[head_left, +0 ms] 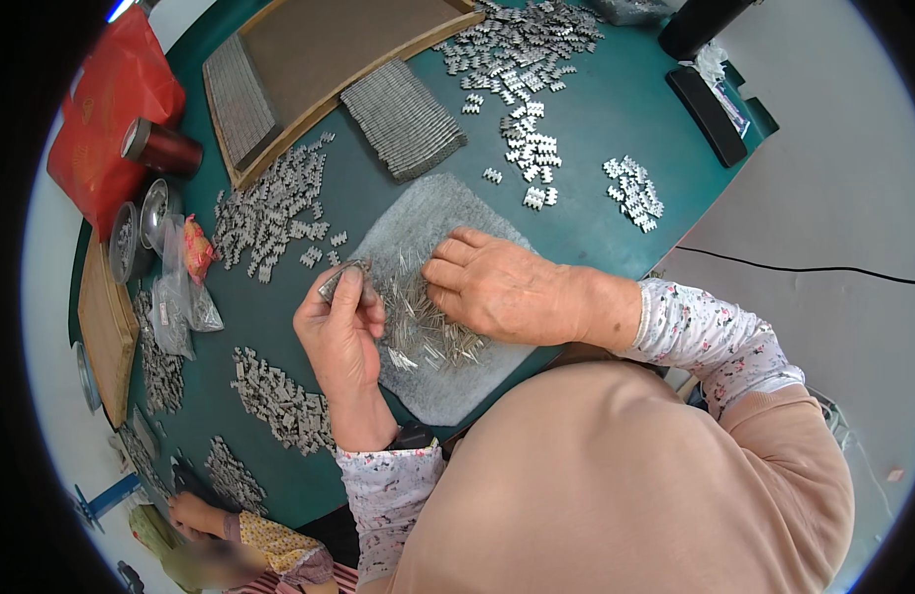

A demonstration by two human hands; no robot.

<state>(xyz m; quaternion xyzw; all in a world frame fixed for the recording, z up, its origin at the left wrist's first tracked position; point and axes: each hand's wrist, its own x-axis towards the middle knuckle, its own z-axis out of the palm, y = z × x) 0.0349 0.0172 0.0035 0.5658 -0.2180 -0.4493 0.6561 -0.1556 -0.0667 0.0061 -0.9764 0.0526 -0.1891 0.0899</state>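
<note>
My left hand (340, 332) pinches a small grey metal piece (334, 280) between thumb and fingers, just left of a grey cloth pad (423, 223). On the pad lies a heap of thin metal pins (423, 332). My right hand (502, 287) rests palm down on that heap, fingers spread and pressing the pins. Both forearms wear flowered sleeves. Whether the right fingers pinch a pin is hidden under the hand.
Piles of small toothed metal pieces (269, 213) lie all over the green table (596, 109). A wooden tray (348, 45), a stacked row of pieces (403, 119), a red bag (106, 109), a dark tin (165, 148) and plastic bags (175, 297) stand to the left. Another person's hand (195, 515) is at lower left.
</note>
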